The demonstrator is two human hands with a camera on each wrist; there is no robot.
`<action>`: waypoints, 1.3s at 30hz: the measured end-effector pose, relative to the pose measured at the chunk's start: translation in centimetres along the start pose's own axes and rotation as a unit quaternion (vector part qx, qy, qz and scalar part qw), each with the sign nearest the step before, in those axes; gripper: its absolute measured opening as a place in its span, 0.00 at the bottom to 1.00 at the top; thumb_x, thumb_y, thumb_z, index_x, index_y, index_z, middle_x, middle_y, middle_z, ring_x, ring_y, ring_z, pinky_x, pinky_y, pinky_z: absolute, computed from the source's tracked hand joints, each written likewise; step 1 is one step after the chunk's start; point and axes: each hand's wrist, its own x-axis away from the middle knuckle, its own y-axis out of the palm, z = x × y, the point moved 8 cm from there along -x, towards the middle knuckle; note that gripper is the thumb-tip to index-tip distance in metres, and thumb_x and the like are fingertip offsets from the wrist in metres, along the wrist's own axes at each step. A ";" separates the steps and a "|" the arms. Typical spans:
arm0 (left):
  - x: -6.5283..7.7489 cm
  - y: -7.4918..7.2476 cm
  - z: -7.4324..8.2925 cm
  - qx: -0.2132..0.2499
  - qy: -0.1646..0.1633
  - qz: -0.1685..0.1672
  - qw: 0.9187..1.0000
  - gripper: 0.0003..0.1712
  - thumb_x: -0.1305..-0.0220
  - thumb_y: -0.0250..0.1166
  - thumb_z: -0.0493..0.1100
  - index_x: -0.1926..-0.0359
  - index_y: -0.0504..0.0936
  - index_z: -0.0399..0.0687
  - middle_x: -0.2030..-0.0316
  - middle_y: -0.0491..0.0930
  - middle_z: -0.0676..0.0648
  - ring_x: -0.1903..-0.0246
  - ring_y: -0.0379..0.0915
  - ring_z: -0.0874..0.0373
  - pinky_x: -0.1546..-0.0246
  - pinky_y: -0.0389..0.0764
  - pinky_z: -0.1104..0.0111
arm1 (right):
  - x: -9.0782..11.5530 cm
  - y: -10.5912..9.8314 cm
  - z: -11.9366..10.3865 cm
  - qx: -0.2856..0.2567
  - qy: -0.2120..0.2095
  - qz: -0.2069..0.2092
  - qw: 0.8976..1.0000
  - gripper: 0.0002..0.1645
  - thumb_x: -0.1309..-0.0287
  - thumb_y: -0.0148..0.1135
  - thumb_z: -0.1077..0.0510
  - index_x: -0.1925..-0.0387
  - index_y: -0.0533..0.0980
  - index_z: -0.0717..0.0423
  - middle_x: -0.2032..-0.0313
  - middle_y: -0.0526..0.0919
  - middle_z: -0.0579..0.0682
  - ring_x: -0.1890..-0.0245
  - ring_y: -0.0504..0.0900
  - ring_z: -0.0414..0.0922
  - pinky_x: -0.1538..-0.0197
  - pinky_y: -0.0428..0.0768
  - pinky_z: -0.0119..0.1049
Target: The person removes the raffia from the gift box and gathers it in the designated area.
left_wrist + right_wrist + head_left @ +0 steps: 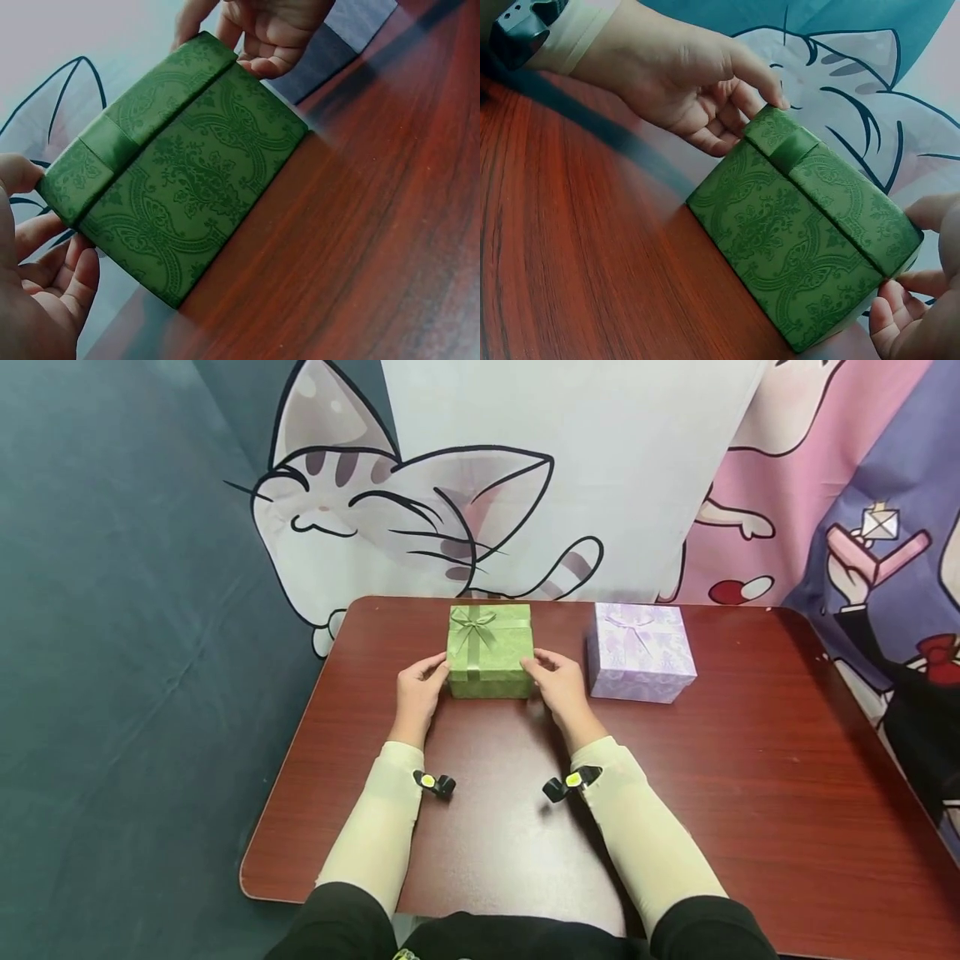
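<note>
Green gift box [504,652] sits at the far edge of the desk [780,793], closer to the far left corner than to the far right one. Its lid [166,90] is on, with a dark seam running between lid and base in both wrist views. A matching ribbon [111,142] crosses the lid, and I see a bow [476,623] on top, toward the far edge.

I see the left hand [417,695] at the end facing the desk's left edge, fingers gripping the near corner of the lid, thumb above and fingertips beneath. At the opposite end, the right hand [561,690] pinches the other near corner the same way.

Toward the far right corner, just beside the right hand but apart from it, I have a lilac box [641,653] with its own bow, standing near the far edge. Pale sleeves [375,822] reach in from the near edge, each with a small black wrist camera [437,784]. Beyond the far edge hangs a white cloth [585,435] printed with a smiling cat; teal cloth [127,635] lies past the left edge.
</note>
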 end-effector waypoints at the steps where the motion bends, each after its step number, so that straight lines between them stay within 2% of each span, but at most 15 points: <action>1: 0.0 0.0 0.1 0.000 -0.001 -0.001 1.000 0.14 0.35 0.72 0.38 0.50 0.90 0.37 0.57 0.89 0.39 0.68 0.81 0.64 0.65 0.81 0.75 | 0.0 0.0 0.0 -0.005 0.002 -0.002 1.000 0.28 0.39 0.74 0.58 0.40 0.80 0.68 0.57 0.85 0.56 0.70 0.79 0.37 0.65 0.79 0.24; 6: -0.1 -0.1 0.2 -0.002 -0.015 -0.005 1.000 0.14 0.34 0.71 0.38 0.49 0.89 0.36 0.57 0.89 0.39 0.69 0.82 0.60 0.65 0.83 0.73 | 0.0 0.0 0.0 -0.016 0.003 -0.006 1.000 0.28 0.39 0.74 0.58 0.40 0.80 0.68 0.57 0.85 0.56 0.68 0.80 0.36 0.64 0.80 0.24; 10: -0.1 -0.1 0.6 0.001 -0.013 -0.007 1.000 0.15 0.34 0.72 0.38 0.49 0.89 0.36 0.56 0.88 0.37 0.65 0.84 0.48 0.63 0.84 0.70 | 0.0 0.0 0.0 -0.027 0.001 -0.008 1.000 0.29 0.40 0.75 0.59 0.40 0.80 0.67 0.56 0.84 0.55 0.65 0.80 0.36 0.62 0.80 0.25; 12: 0.0 -0.1 0.8 0.005 -0.008 -0.006 1.000 0.14 0.34 0.72 0.37 0.49 0.89 0.36 0.58 0.89 0.38 0.65 0.83 0.44 0.64 0.84 0.70 | 0.0 0.0 0.0 -0.033 -0.004 -0.007 0.999 0.29 0.40 0.75 0.59 0.40 0.80 0.66 0.57 0.83 0.53 0.64 0.80 0.36 0.62 0.81 0.25; 15: 0.0 -0.1 1.1 0.016 0.005 -0.005 1.000 0.13 0.35 0.72 0.35 0.50 0.90 0.36 0.61 0.89 0.40 0.68 0.82 0.51 0.66 0.83 0.73 | 0.0 -0.1 -0.1 -0.041 -0.016 -0.004 0.999 0.29 0.41 0.76 0.60 0.39 0.80 0.65 0.60 0.82 0.50 0.64 0.80 0.36 0.62 0.80 0.25; 17: 0.4 -0.1 2.2 0.010 0.011 -0.013 1.000 0.14 0.35 0.70 0.33 0.49 0.88 0.33 0.59 0.88 0.37 0.67 0.82 0.56 0.64 0.82 0.75 | 0.0 -0.2 -0.1 -0.044 -0.025 -0.004 0.999 0.29 0.41 0.75 0.60 0.39 0.80 0.65 0.60 0.82 0.49 0.63 0.80 0.37 0.61 0.80 0.25; 22: 0.6 0.0 3.2 0.016 0.027 -0.030 0.999 0.17 0.34 0.66 0.27 0.45 0.83 0.25 0.50 0.83 0.27 0.58 0.79 0.62 0.55 0.80 0.78 | 0.1 -0.3 -0.8 -0.058 -0.055 -0.006 0.997 0.30 0.40 0.74 0.64 0.37 0.78 0.66 0.57 0.82 0.51 0.58 0.79 0.39 0.55 0.79 0.24; 24: 0.2 0.0 2.7 0.043 0.039 -0.029 0.998 0.18 0.35 0.66 0.25 0.44 0.83 0.25 0.50 0.83 0.27 0.58 0.79 0.63 0.53 0.80 0.77 | 0.1 -0.3 -1.2 -0.069 -0.070 -0.007 0.995 0.30 0.41 0.73 0.66 0.37 0.78 0.67 0.56 0.82 0.51 0.59 0.78 0.39 0.54 0.78 0.24; 28: 0.4 -0.2 3.1 0.095 0.069 -0.036 0.992 0.21 0.39 0.67 0.22 0.44 0.83 0.26 0.57 0.84 0.36 0.59 0.81 0.61 0.53 0.81 0.74 | 0.4 -0.4 -2.2 -0.083 -0.103 -0.026 0.991 0.31 0.42 0.72 0.71 0.36 0.77 0.68 0.57 0.81 0.47 0.61 0.78 0.37 0.54 0.78 0.25; 31: 0.8 -0.5 3.5 0.123 0.085 -0.055 0.987 0.23 0.40 0.67 0.20 0.42 0.82 0.25 0.58 0.85 0.41 0.58 0.82 0.58 0.52 0.83 0.71 | 0.8 -0.5 -3.0 -0.076 -0.133 -0.054 0.987 0.32 0.44 0.72 0.74 0.36 0.76 0.70 0.58 0.81 0.47 0.61 0.78 0.38 0.53 0.79 0.26; 34: 1.4 -0.8 3.8 0.136 0.081 -0.084 0.984 0.28 0.41 0.68 0.20 0.39 0.79 0.25 0.54 0.85 0.42 0.54 0.82 0.56 0.49 0.83 0.68 | 1.5 -0.8 -3.5 -0.058 -0.161 -0.088 0.981 0.32 0.45 0.72 0.76 0.37 0.76 0.73 0.58 0.80 0.54 0.58 0.79 0.44 0.53 0.79 0.27; 37: 2.1 -1.0 3.6 0.118 0.053 -0.124 0.984 0.35 0.44 0.71 0.20 0.34 0.75 0.27 0.50 0.84 0.42 0.50 0.82 0.58 0.46 0.82 0.68 | 2.4 -1.4 -3.7 -0.029 -0.187 -0.117 0.975 0.30 0.48 0.72 0.78 0.41 0.77 0.75 0.59 0.78 0.64 0.58 0.78 0.51 0.55 0.79 0.26; 39: 2.6 -1.1 3.3 0.076 0.040 -0.158 0.984 0.35 0.46 0.72 0.21 0.35 0.77 0.29 0.49 0.84 0.43 0.48 0.81 0.60 0.43 0.81 0.69 | 3.0 -1.7 -3.6 -0.006 -0.197 -0.133 0.971 0.27 0.50 0.72 0.79 0.46 0.78 0.74 0.60 0.77 0.67 0.61 0.76 0.54 0.59 0.77 0.26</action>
